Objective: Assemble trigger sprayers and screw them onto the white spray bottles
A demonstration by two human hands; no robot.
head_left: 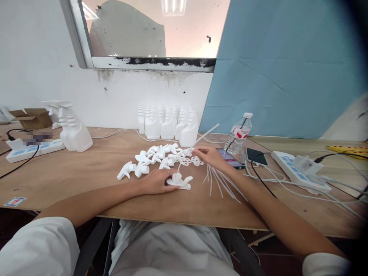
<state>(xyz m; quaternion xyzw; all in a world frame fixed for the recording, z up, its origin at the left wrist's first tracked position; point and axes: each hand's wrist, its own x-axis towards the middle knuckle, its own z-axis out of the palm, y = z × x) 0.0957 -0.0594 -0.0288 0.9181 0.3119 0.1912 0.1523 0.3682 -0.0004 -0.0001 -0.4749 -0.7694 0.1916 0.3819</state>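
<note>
My left hand (158, 181) rests on the table, closed around a white spray trigger head (180, 181) that lies with its round collar facing up. A thin white tube (179, 168) rises from that collar. My right hand (211, 156) reaches over small white parts, its thumb and fingers pinched together; what lies between the fingertips is too small to make out. White ring washers (197, 161) lie just below these fingers. Another white tube (207, 134) slants up behind them. Several loose trigger heads (156, 155) are heaped beyond my left hand.
Several white bottles (168, 124) stand by the wall, and spray bottles (73, 130) at left. Thin tubes (221, 184) lie under my right forearm. To the right are a water bottle (238, 134), phones (257, 156), a power strip (300, 174) and cables. Another power strip (34, 150) lies left.
</note>
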